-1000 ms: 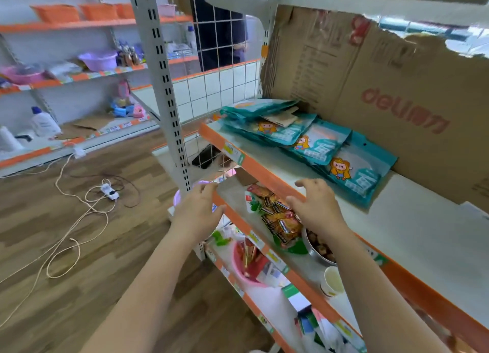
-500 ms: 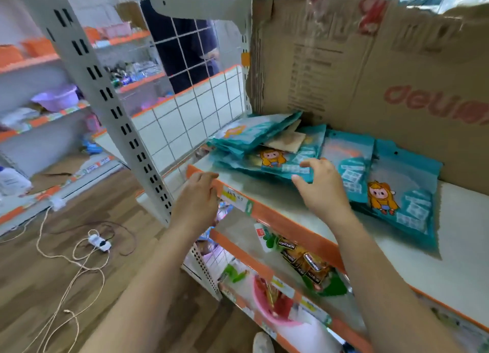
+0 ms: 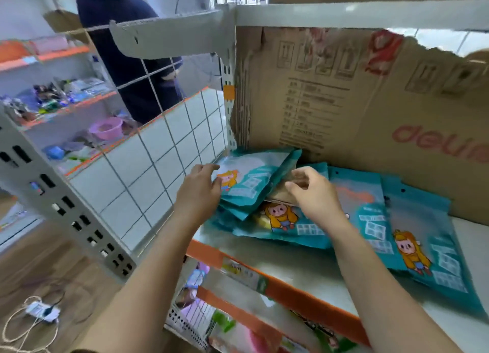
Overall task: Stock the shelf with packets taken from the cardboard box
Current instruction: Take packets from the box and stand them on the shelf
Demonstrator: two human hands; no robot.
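Both hands had left the orange lip (image 3: 291,294) of the shelf (image 3: 291,262) and reached the pile beyond it.

Just beyond the lip, the left hand (image 3: 197,194) gripped the tilted packets (image 3: 254,178) by their left edge, thumb on the printed face. The right hand (image 3: 315,194) hung with half-curled fingers over a brown card (image 3: 284,191) wedged under those packets. Whether it pinched the card could not be told.

Flat packets (image 3: 280,220) lay beneath, nearer the lip. A row of packets (image 3: 412,247) lay overlapped beyond the lip to the right.

To tidy well, I judged the left hand should keep the bundle lifted while the right drew the card out sideways. The bundle could then be lowered square to the lip, faces up.

Farthest from the lip stood a torn cardboard panel (image 3: 344,109). A person (image 3: 127,61) in dark clothes stood beyond it to the left.
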